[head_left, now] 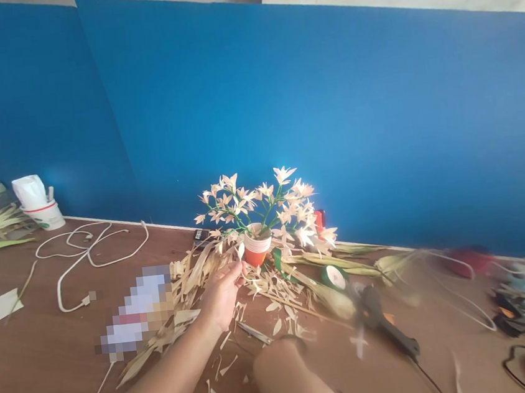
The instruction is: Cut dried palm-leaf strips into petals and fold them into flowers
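My left hand (226, 292) is closed in a pinch in front of the pot, with a pale corn-husk petal (241, 251) at its fingertips. Just behind it stands a red and white paper cup (257, 247), bearing green-stemmed branches with cream husk flowers (289, 209). Lower down, my right hand (280, 360) is smeared by motion and its fingers are hidden. Right beside that hand lie scissors (255, 333), blades toward the upper left; whether the hand grips them does not show. Loose husk petals and scraps (274, 306) lie around both hands.
A dark glue gun (386, 321) with a cord lies to the right, near a roll of green tape (335, 277) and husks (334, 301). White cables (81, 256) and a white cup (43, 214) are at left. A blue panel (329, 120) stands behind the table.
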`<action>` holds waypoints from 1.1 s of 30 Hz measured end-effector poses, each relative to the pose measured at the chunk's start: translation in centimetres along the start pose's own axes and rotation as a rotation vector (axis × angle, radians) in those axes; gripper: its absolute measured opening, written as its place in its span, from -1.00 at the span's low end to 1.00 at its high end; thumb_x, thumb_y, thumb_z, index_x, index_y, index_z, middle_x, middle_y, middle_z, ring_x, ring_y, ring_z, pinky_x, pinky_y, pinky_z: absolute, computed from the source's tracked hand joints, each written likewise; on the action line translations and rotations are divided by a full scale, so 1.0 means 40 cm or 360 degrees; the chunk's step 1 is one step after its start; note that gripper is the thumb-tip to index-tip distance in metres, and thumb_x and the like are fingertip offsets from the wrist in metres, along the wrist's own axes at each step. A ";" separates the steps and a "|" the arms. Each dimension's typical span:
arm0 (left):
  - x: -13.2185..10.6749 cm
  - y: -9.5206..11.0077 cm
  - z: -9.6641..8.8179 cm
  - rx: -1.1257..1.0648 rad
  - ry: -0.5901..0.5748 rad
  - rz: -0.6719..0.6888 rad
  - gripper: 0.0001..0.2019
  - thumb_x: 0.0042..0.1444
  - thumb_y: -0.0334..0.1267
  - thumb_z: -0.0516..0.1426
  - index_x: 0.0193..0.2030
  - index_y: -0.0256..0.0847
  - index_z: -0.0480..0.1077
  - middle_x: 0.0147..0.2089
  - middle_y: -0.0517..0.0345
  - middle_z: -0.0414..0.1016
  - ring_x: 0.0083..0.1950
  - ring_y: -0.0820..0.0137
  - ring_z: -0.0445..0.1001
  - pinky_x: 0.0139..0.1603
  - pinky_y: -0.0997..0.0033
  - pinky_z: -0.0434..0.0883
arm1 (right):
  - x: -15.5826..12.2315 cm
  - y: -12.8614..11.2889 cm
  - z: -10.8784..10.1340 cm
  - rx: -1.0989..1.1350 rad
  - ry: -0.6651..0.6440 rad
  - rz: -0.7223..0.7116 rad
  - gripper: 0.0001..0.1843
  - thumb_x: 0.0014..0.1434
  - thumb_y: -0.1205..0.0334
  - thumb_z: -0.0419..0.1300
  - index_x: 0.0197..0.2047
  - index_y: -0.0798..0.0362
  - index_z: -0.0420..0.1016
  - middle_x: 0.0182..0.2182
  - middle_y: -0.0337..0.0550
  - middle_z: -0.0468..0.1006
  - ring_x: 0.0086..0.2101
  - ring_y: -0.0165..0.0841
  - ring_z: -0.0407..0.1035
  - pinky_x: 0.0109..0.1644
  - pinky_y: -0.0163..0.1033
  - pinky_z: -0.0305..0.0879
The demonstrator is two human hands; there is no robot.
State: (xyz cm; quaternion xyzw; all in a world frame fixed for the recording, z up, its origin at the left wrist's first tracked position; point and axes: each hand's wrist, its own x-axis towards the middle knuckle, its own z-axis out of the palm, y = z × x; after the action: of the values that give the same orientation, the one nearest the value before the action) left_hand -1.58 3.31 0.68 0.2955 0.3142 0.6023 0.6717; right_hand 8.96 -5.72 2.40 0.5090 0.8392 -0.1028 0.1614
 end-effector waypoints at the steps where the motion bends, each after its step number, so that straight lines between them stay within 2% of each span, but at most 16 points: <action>1: -0.001 -0.001 0.000 -0.0021 -0.0022 -0.0031 -0.88 -0.10 -0.22 0.28 -0.45 -0.22 0.51 -0.37 0.17 0.42 -0.27 0.47 0.32 -0.26 0.51 0.22 | -0.001 0.004 -0.011 0.0029 -0.0096 0.0084 -0.85 -0.15 0.51 0.18 -0.54 0.13 0.54 -0.58 0.01 0.58 -0.46 -0.23 0.49 -0.35 -0.22 0.34; 2: -0.002 -0.001 0.001 -0.0041 -0.0046 -0.0061 -0.88 -0.10 -0.22 0.28 -0.45 -0.22 0.50 -0.38 0.18 0.41 -0.27 0.47 0.32 -0.26 0.51 0.22 | -0.004 0.012 -0.023 0.0091 -0.0204 0.0125 -0.86 -0.20 0.51 0.20 -0.54 0.12 0.53 -0.56 0.00 0.58 -0.44 -0.21 0.48 -0.37 -0.23 0.33; 3: -0.004 -0.001 0.002 -0.0059 -0.0073 -0.0094 -0.88 -0.10 -0.22 0.29 -0.45 -0.22 0.50 -0.39 0.19 0.40 -0.28 0.47 0.32 -0.26 0.51 0.23 | -0.010 0.023 -0.036 0.0173 -0.0177 0.0130 -0.88 -0.22 0.47 0.21 -0.54 0.11 0.52 -0.53 0.00 0.58 -0.43 -0.20 0.47 -0.38 -0.23 0.31; 6: -0.012 -0.001 0.008 -0.0111 -0.0157 -0.0191 -0.85 -0.11 -0.21 0.29 -0.45 -0.23 0.49 -0.42 0.20 0.38 -0.31 0.47 0.31 -0.29 0.50 0.23 | -0.033 0.069 -0.073 0.0634 0.0197 0.0028 -0.91 -0.19 0.40 0.15 -0.60 0.05 0.44 -0.59 -0.13 0.53 -0.49 -0.27 0.41 -0.41 -0.26 0.23; 8: -0.018 -0.001 0.015 -0.0118 -0.0224 -0.0251 -0.85 -0.11 -0.20 0.29 -0.46 -0.24 0.49 -0.43 0.20 0.38 -0.34 0.48 0.31 -0.29 0.48 0.22 | -0.037 0.098 -0.087 0.1137 0.0581 0.0050 -0.88 -0.15 0.42 0.07 -0.58 0.04 0.37 -0.60 -0.25 0.46 -0.52 -0.39 0.32 -0.44 -0.33 0.17; 10: -0.026 -0.003 0.022 -0.0110 -0.0279 -0.0291 -0.85 -0.11 -0.22 0.30 -0.46 -0.25 0.49 -0.44 0.20 0.40 -0.35 0.47 0.32 -0.28 0.46 0.22 | -0.026 0.115 -0.089 0.1581 0.0853 0.0092 -0.91 -0.10 0.40 0.04 -0.56 0.05 0.29 -0.62 -0.32 0.35 -0.55 -0.46 0.21 -0.47 -0.37 0.11; 12: -0.034 -0.005 0.028 -0.0107 -0.0309 -0.0320 -0.85 -0.12 -0.23 0.31 -0.44 -0.25 0.51 -0.45 0.18 0.42 -0.35 0.45 0.34 -0.27 0.45 0.22 | -0.007 0.121 -0.083 0.1839 0.1009 0.0111 -0.92 -0.06 0.36 0.05 -0.54 0.05 0.24 -0.62 -0.35 0.27 -0.56 -0.48 0.14 -0.48 -0.38 0.07; 14: -0.042 -0.009 0.032 -0.0129 -0.0316 -0.0350 -0.86 -0.12 -0.24 0.31 -0.42 -0.25 0.52 -0.43 0.15 0.46 -0.34 0.44 0.36 -0.27 0.45 0.22 | 0.010 0.119 -0.076 0.1951 0.1100 0.0084 -0.91 -0.02 0.33 0.07 -0.53 0.06 0.24 -0.60 -0.35 0.26 -0.53 -0.47 0.13 -0.45 -0.36 0.09; 19: -0.053 -0.018 0.038 -0.0165 -0.0393 -0.0379 -0.91 -0.08 -0.29 0.29 -0.44 -0.26 0.54 -0.41 0.14 0.48 -0.31 0.44 0.37 -0.22 0.46 0.24 | 0.020 0.114 -0.072 0.2127 0.1139 0.0032 -0.87 0.05 0.25 0.11 -0.49 0.06 0.27 -0.53 -0.27 0.37 -0.45 -0.40 0.24 -0.34 -0.31 0.18; 33: -0.060 -0.019 0.043 -0.0158 -0.0356 -0.0396 -0.87 -0.13 -0.26 0.32 -0.42 -0.27 0.56 -0.42 0.14 0.49 -0.32 0.45 0.37 -0.22 0.46 0.24 | 0.025 0.123 -0.068 0.2241 0.1066 0.0035 -0.82 0.01 0.21 0.16 -0.53 0.08 0.28 -0.59 -0.30 0.34 -0.53 -0.45 0.20 -0.42 -0.34 0.14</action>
State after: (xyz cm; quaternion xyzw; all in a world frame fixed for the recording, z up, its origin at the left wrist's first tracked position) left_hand 0.04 0.81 1.33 0.2860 0.2416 0.4925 0.7857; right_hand 12.46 -1.71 4.48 0.5037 0.5752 -0.4506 -0.4609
